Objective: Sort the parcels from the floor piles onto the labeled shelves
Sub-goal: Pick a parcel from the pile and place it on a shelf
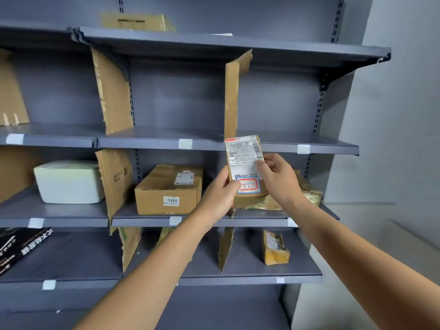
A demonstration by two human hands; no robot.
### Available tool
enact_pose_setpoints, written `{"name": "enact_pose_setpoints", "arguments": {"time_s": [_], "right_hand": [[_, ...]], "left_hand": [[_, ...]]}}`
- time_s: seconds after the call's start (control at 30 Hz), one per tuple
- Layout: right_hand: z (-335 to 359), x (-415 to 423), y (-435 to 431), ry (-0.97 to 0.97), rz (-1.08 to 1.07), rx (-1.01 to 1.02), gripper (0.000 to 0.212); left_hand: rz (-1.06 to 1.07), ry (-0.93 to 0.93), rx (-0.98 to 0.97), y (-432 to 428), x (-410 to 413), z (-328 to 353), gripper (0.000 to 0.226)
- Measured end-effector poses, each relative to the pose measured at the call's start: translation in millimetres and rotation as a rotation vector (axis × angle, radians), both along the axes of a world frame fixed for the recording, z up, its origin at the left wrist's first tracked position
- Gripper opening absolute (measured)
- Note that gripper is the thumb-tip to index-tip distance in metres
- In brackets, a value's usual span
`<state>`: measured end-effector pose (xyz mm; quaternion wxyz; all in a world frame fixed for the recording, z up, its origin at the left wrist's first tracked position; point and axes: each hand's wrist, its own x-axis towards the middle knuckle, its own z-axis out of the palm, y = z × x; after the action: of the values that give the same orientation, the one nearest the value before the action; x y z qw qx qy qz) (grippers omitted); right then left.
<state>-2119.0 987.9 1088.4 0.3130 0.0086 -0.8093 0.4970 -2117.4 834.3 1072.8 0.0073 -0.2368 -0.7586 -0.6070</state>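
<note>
A sticker on the shelved box read "0448", and the held parcel bore red-framed handwriting resembling "02".

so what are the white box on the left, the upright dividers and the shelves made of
White box: probably foam, matte with soft rounded edges. Dividers: brown cardboard, ragged torn edges. Shelves: likely painted metal, smooth grey-blue, hung on slotted uprights.

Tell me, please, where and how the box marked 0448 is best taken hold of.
Probably by its left and right side faces, one hand each, reaching in from the open front of the shelf: the box marked 0448 lies flat, wide and low, its labelled end facing out.
</note>
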Motion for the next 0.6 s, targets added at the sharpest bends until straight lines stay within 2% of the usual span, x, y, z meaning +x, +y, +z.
{"name": "enact_pose_setpoints", "arguments": {"time_s": [0.37, 0.6], "right_hand": [[39, -68, -78, 0.007, 0.029, -0.008, 0.014], [63, -107, -98, 0.010, 0.075, 0.015, 0.033]], "left_hand": [[0.067, 0.055, 0.031, -74, -61, 37, 0.038], [0.105, 0.076, -0.029, -96, -97, 63, 0.041]]}}
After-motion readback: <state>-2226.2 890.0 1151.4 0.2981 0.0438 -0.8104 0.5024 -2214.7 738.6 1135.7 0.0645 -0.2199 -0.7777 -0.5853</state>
